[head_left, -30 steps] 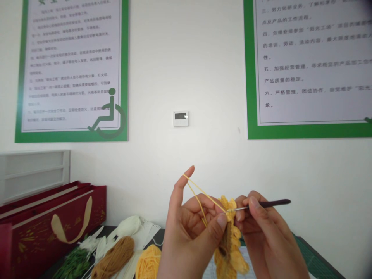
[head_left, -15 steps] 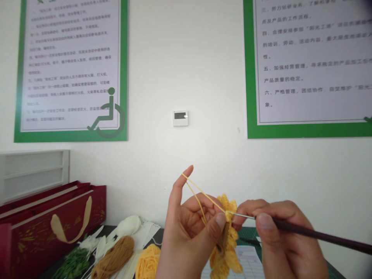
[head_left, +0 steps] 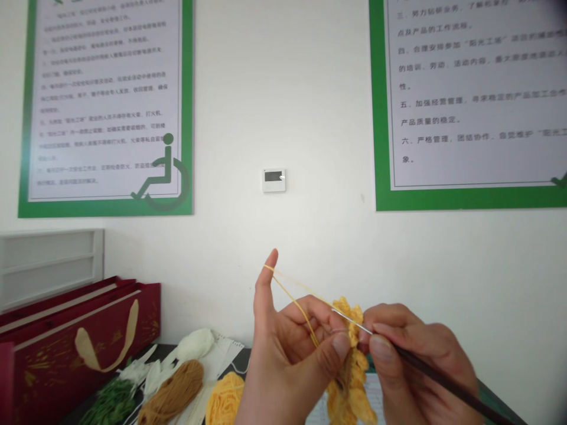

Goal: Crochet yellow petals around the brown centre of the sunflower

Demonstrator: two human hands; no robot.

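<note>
My left hand (head_left: 292, 348) pinches a yellow crocheted piece with petal-like edges (head_left: 354, 383) between thumb and fingers. Its index finger points up, with yellow yarn (head_left: 290, 296) looped over the tip and running down to the work. In my right hand (head_left: 416, 360) is a crochet hook (head_left: 436, 378) with a dark handle and a thin metal shaft. The hook's tip lies across the top of the yellow piece, close to my left fingertips and the taut yarn. A brownish part of the piece shows behind my left thumb.
At the lower left are a yellow yarn ball (head_left: 225, 398), a brown skein (head_left: 172, 392), green yarn (head_left: 110, 401) and white yarn (head_left: 195, 345). Dark red gift bags (head_left: 88, 348) stand beside them. A printed sheet (head_left: 374, 392) lies beneath my hands. The wall is behind.
The hook has pushed further left past the top of the yellow piece, and its handle tilts down more steeply. My raised left index finger has shifted left, stretching the yarn.
</note>
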